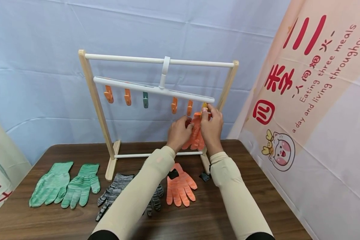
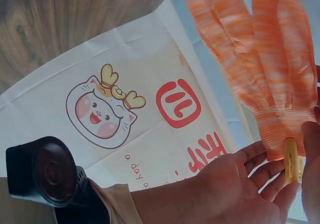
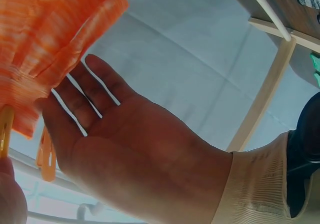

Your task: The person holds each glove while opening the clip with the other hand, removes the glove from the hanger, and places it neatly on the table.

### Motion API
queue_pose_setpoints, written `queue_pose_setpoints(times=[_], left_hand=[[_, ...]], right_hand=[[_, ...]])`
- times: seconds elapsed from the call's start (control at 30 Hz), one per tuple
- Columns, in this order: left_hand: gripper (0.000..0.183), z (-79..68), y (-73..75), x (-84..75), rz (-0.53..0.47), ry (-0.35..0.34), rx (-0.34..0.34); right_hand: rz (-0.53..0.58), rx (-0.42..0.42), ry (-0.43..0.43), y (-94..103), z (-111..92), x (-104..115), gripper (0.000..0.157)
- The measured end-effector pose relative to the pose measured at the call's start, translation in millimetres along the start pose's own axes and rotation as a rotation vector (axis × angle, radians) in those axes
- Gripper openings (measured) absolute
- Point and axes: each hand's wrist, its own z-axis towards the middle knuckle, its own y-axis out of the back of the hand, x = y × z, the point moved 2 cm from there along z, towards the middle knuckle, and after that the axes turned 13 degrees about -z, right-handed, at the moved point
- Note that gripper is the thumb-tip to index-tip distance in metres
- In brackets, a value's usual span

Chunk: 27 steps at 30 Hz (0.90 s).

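An orange knitted glove [image 1: 195, 135] hangs fingers down below the right end of a white clip hanger [image 1: 156, 89]. At its cuff sits a yellow clothespin [image 2: 291, 159], which my right hand [image 1: 212, 128] pinches with thumb and fingers. My left hand [image 1: 178, 133] holds the glove's edge near the cuff, thumb in front and the other fingers partly behind the fabric. In the right wrist view the left hand [image 3: 135, 134] shows its palm, and an orange clothespin [image 3: 47, 159] hangs close beside the glove.
The hanger hooks over a wood-and-white rack [image 1: 126, 59] and tilts down to the right. Several clothespins hang from it, one a green clothespin [image 1: 145, 100]. On the table lie green gloves [image 1: 52, 185], grey gloves [image 1: 117, 190] partly hidden by my left arm, and another orange glove [image 1: 181, 186].
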Motion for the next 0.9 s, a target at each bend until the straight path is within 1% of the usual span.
queue_pose_setpoints(times=[0.23,0.4,0.5,0.73,0.9], left_hand=[[0.015,1.6,-1.3,-2.9,-0.029,-0.009,-0.003],[0.012,0.8,-1.2,-2.8,-0.052,-0.011,-0.006],[0.011,-0.4,-0.6,-2.8,-0.064,-0.009,-0.005],[0.01,-2.6,-0.6,-3.0,-0.058,-0.005,0.001],[0.013,-5.5,-1.0,-5.2,-0.05,0.007,0.02]], right_hand=[[0.058,-0.016,-0.012,2.1,0.7,1.0,0.033],[0.05,-0.028,-0.025,2.1,3.1,-2.0,0.031],[0.049,-0.032,-0.05,2.8,3.5,-2.2,0.031],[0.064,-0.069,-0.14,4.7,4.7,-2.7,0.031],[0.059,-0.093,-0.164,5.4,5.9,-3.5,0.03]])
